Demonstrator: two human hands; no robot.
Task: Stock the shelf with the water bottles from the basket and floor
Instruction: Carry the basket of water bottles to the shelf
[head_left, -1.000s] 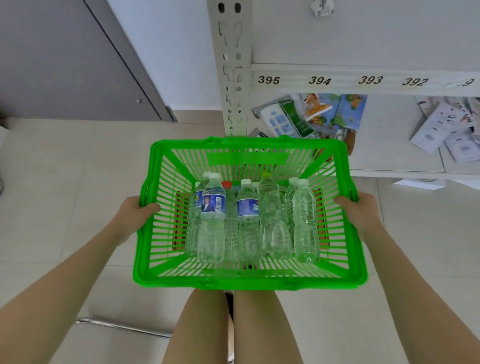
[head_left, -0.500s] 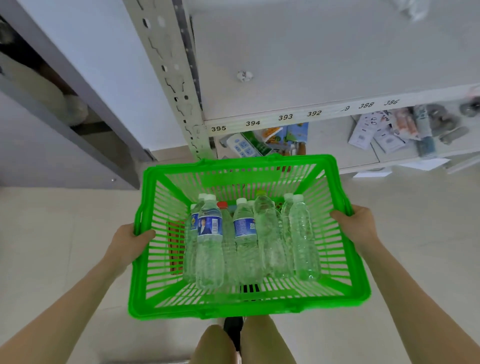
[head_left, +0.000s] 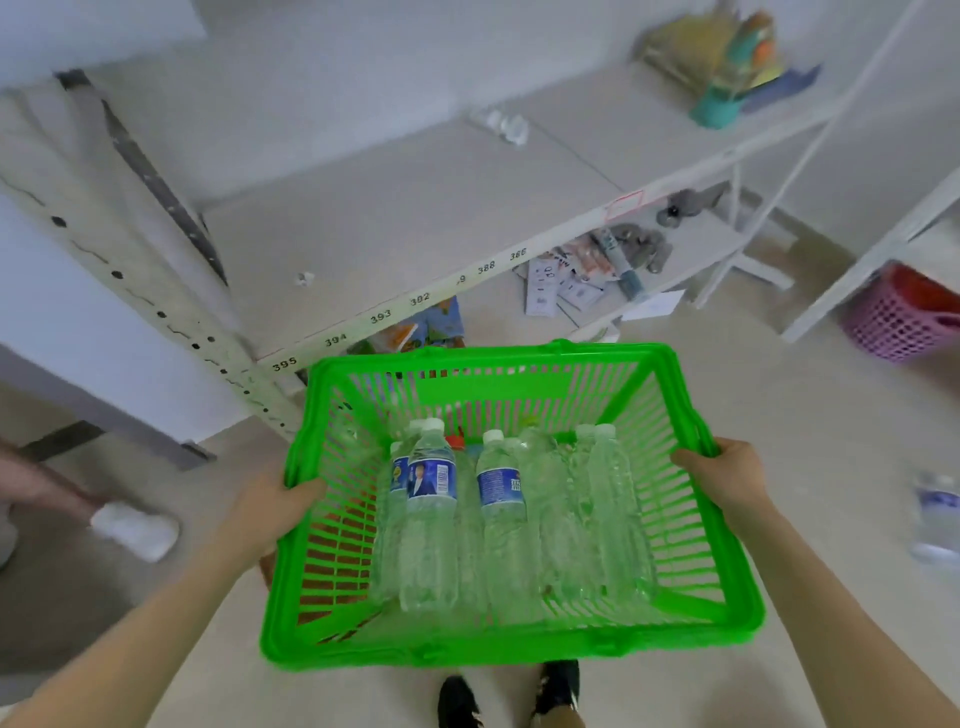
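Note:
I hold a green plastic basket (head_left: 519, 644) in the air in front of me. My left hand (head_left: 270, 509) grips its left rim and my right hand (head_left: 727, 478) grips its right rim. Several clear water bottles (head_left: 498, 525) lie side by side inside, caps pointing away from me; some carry blue labels. Another water bottle (head_left: 937, 519) shows blurred on the floor at the far right. The white metal shelf (head_left: 415, 218) with numbered tags along its front edge stands just beyond the basket, its broad upper board mostly bare.
The lower shelf board holds packets and small items (head_left: 587, 275). A teal cup with colourful items (head_left: 722, 98) sits at the shelf's far end. A pink basket (head_left: 898, 322) sits under a second rack on the right. Another person's foot in a white sock (head_left: 135, 530) is at left.
The basket has risen with me and the view has lifted and swung right. The shelf's upper board, the far rack and the floor bottle have come into view.

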